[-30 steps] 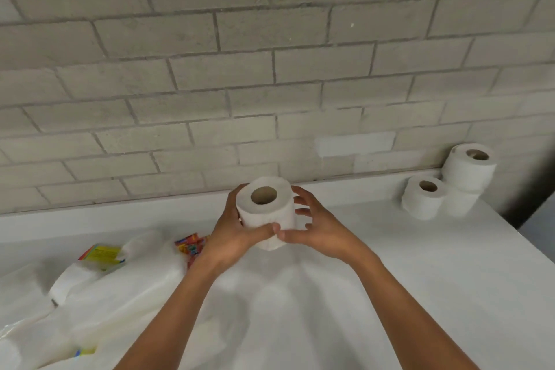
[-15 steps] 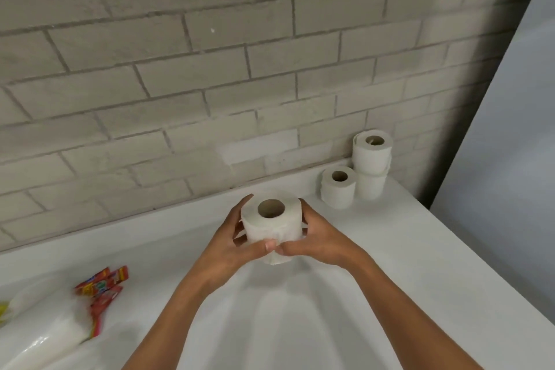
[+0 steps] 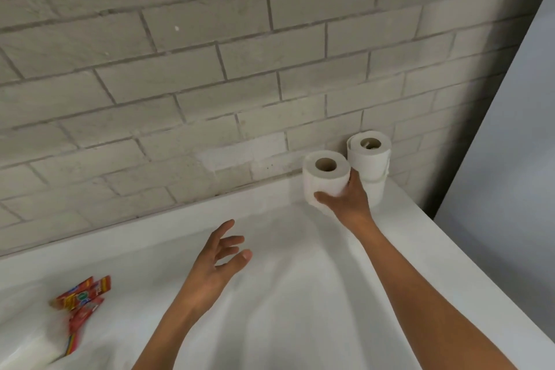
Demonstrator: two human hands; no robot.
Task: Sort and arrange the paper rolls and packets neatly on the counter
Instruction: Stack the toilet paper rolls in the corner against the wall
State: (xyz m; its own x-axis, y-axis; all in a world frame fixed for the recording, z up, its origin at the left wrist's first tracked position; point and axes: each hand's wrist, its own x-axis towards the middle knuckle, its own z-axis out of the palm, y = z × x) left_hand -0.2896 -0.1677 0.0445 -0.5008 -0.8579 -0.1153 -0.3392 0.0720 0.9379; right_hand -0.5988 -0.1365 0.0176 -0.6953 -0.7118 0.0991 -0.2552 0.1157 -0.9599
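White counter (image 3: 300, 294) runs below a brick wall. Red packets (image 3: 81, 299) lie unsorted at eight o'clock; left hand (image 3: 216, 261) hovers spread and empty. Right hand (image 3: 345, 200) grips a paper roll (image 3: 326, 180) at one o'clock, beside two stacked rolls (image 3: 371, 159).

White counter (image 3: 300, 294) against the brick wall (image 3: 210, 69)

Measured from the stacked rolls (image 3: 371, 165) standing upright in its far right corner: red packets (image 3: 82, 299) lie well away along the near left, apparently resting partly on crumpled white plastic (image 3: 27, 351), which is too blurred to read clearly.
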